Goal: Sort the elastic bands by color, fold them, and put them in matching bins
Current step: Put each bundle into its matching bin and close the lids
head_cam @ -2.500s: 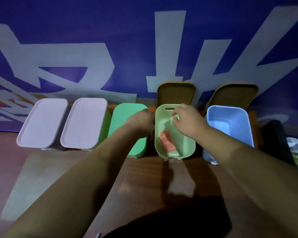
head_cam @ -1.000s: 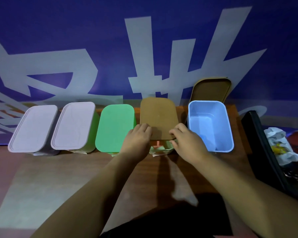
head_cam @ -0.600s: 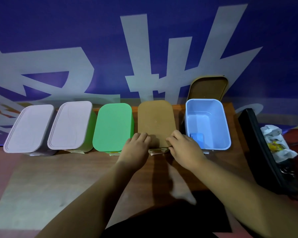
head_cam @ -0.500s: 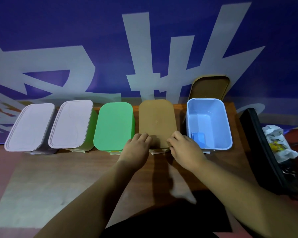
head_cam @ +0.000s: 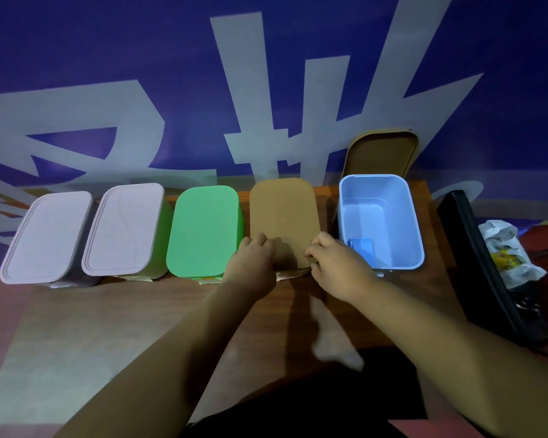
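My left hand (head_cam: 253, 263): fingers curled together over the near edge of the brown lid (head_cam: 282, 216), fourth in the row along the desk's (head_cam: 140, 311) far edge.
My right hand (head_cam: 336, 263): fingers curled, gripping the same lid's near right corner.
Blue bin (head_cam: 405, 216): open, at the row's right end.
Blue band (head_cam: 360, 248): folded, in that bin's near left corner.

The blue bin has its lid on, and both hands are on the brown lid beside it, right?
No: the head view shows the blue bin open, its lid propped behind it. The left hand and right hand are on the brown lid beside it.
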Available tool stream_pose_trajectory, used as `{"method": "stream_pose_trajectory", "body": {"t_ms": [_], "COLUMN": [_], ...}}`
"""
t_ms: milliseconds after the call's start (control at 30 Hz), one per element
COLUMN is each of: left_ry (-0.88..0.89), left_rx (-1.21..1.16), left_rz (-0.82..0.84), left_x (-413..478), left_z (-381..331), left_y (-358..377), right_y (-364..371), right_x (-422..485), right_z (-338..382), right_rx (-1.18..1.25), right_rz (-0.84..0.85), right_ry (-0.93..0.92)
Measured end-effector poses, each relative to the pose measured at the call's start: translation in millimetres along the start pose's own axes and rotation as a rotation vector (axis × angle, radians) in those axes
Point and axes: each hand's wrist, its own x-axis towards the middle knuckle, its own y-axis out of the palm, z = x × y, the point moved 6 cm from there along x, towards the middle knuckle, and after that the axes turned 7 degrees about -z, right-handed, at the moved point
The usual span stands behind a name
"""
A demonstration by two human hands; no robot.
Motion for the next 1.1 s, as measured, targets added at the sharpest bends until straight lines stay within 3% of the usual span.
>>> {"method": "stream_pose_trajectory", "body": {"t_ms": [167,500,700,867,967,1100], "left_ry": [-0.024,0.067,0.031,0.054,0.041,0.045], "left_rx": [-0.026,-0.217,-0.284,-0.247,-0.208,-0.168], "left_rz": [0.081,-0.092,-0.195,-0.24,-0.329,-0.328], "left_x": [44.7,154.2,213.9,230.4,232.7,232.7], "left_z": [-25.0,-141.7,-181.0,-192.2,-188.8,-182.3], "left_y": [-20.8,-70.1,-75.6,-66.7,-65.3,-62.8], "right_y": [-34.7,-143.4,-177.2,-169.8,-168.2,-166.1], "right_x": [8.1,44.3,79.0,93.7,94.1,90.5], "right_z": [-34.9,-162.2,-200.7,-219.0,-225.5,-225.7], "right_rx": [0.083,0.071,0.061,0.116,0.103,0.062], "right_rz": [-0.049,-0.366,-0.384,-0.276,-0.331,-0.384], "right_ry": [0.021,0.298,0.339,0.342,0.323,0.261]}}
